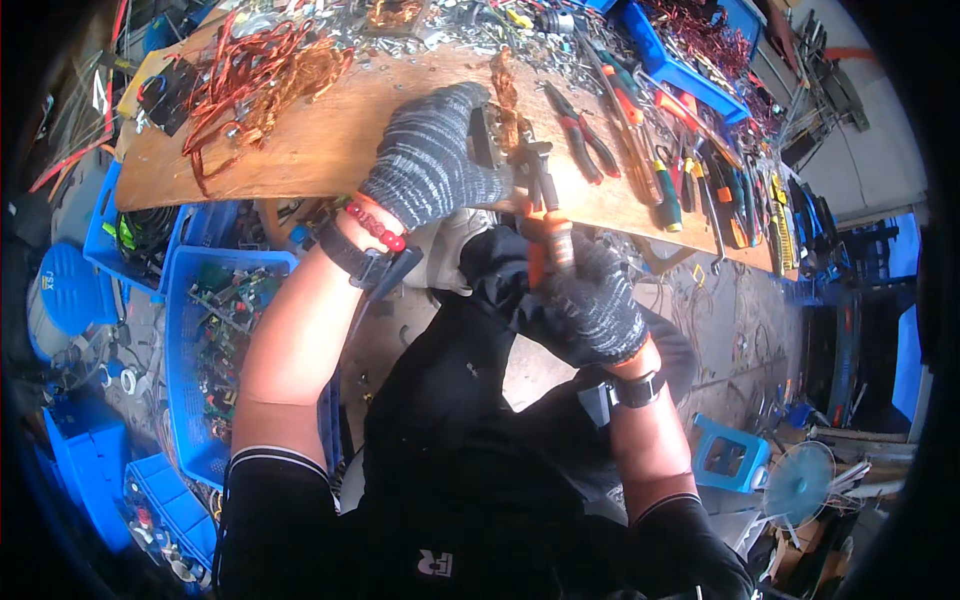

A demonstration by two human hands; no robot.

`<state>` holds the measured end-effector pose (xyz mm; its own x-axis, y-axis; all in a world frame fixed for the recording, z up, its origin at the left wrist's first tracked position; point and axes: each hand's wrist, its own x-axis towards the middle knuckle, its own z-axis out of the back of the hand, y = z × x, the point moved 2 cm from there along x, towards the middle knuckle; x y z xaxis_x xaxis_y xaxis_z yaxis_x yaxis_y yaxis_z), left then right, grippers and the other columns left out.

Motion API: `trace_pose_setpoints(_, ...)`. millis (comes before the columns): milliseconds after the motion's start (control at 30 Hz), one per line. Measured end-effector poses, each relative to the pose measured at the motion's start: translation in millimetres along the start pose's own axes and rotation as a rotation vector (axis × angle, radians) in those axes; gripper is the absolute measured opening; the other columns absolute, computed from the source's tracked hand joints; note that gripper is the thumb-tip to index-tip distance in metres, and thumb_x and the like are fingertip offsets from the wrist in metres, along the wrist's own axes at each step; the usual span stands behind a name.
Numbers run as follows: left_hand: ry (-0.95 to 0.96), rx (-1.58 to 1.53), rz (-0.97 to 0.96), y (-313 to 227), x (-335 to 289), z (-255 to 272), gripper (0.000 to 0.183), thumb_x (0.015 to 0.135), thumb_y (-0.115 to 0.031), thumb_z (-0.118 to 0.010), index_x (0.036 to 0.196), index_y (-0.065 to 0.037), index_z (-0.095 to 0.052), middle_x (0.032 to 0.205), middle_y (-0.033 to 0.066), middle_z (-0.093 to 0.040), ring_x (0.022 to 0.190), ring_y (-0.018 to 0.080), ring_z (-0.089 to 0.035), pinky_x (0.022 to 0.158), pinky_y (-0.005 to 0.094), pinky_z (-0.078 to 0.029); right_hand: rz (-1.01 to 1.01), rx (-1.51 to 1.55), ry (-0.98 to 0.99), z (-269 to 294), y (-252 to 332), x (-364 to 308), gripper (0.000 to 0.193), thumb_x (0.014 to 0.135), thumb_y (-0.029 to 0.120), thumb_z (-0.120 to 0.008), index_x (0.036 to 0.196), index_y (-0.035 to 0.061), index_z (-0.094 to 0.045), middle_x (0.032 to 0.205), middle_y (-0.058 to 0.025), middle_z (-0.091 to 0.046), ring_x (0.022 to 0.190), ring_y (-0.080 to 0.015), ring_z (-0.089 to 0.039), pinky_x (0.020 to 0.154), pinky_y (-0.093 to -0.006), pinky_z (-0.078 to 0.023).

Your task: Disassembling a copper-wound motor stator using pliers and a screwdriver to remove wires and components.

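Observation:
My left hand (430, 155), in a grey striped knit glove, is closed at the wooden table's front edge around a dark flat metal piece (484, 138). A strip of copper wire (507, 95) lies just right of that piece. My right hand (598, 300), gloved the same way, grips pliers with orange handles (556, 240). The pliers' metal jaws (538, 152) point away from me and reach the lower end of the copper wire. Whether they bite on it I cannot tell. A second pair of pliers (580, 135), red and black, rests on the table to the right.
Tangled copper and red wire (260, 85) lies at the table's left (150, 165). Screwdrivers (665, 195) and other hand tools line its right side. A blue bin (690, 60) of reddish scrap stands at the back right. Below left is a blue crate (185, 370) of circuit boards.

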<state>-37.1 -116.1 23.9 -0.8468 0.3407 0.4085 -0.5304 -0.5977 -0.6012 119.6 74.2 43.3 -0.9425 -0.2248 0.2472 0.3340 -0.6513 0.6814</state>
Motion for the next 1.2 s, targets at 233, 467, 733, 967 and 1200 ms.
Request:
trace_pose_setpoints(233, -0.029, 0.076, -0.017, -12.7, 0.1, -2.5, 0.089, 0.06, -0.04, -0.092, 0.132, -0.001, -0.058, 0.122, 0.022, -0.066, 0.114, 0.038, -0.064, 0.102, 0.046, -0.05, -0.237, 0.026, 0.167, 21.4, 7.7, 7.3, 0.047, 0.084, 0.01, -0.071, 0.128, -0.0049, -0.061, 0.106, -0.0234, -0.067, 0.091, -0.0354, -0.068, 0.078, -0.0407, -0.056)
trace_pose_setpoints(467, -0.118, 0.167, -0.026, -25.9, -5.9, -1.9, 0.084, 0.057, -0.04, -0.095, 0.124, -0.001, -0.061, 0.121, 0.0218, -0.062, 0.117, 0.0398, -0.058, 0.105, 0.0477, -0.047, 0.051, -0.314, 0.282, 46.1, 19.7, 20.1, 0.056, 0.084, 0.021, -0.072, 0.129, -0.0093, -0.059, 0.099, -0.0217, -0.068, 0.08, -0.0349, -0.066, 0.07, -0.0411, -0.054)
trace_pose_setpoints(733, 0.112, -0.217, 0.076, -16.0, 0.0, -32.2, 0.089, 0.06, -0.025, -0.096, 0.134, -0.003, -0.05, 0.134, 0.0247, -0.056, 0.129, 0.0384, -0.054, 0.109, 0.0459, -0.045, -0.374, -0.037, 0.26, 44.7, 21.5, 36.2, 0.03, 0.097, 0.024, -0.06, 0.116, 0.0016, -0.066, 0.081, -0.0207, -0.067, 0.075, -0.0369, -0.066, 0.067, -0.0452, -0.051)
trace_pose_setpoints(967, 0.118, -0.005, -0.259, 4.5, -2.7, -14.1, 0.085, 0.069, -0.024, -0.087, 0.144, -0.009, -0.051, 0.144, 0.0231, -0.053, 0.134, 0.0401, -0.051, 0.112, 0.0466, -0.043, -0.297, -0.308, 0.325, 43.0, 18.4, 26.1, 0.054, 0.091, 0.038, -0.072, 0.129, 0.0001, -0.062, 0.096, -0.0149, -0.071, 0.085, -0.0242, -0.069, 0.074, -0.0371, -0.053)
trace_pose_setpoints(1200, -0.094, -0.012, -0.307, -10.6, -12.4, -6.7, 0.078, 0.06, -0.035, -0.093, 0.13, -0.014, -0.067, 0.128, 0.02, -0.06, 0.115, 0.0378, -0.061, 0.101, 0.0464, -0.051, -0.269, -0.219, 0.165, 31.2, 3.0, 23.0, 0.028, 0.093, 0.023, -0.064, 0.106, -0.001, -0.066, 0.085, -0.0248, -0.067, 0.083, -0.042, -0.068, 0.074, -0.0482, -0.052)
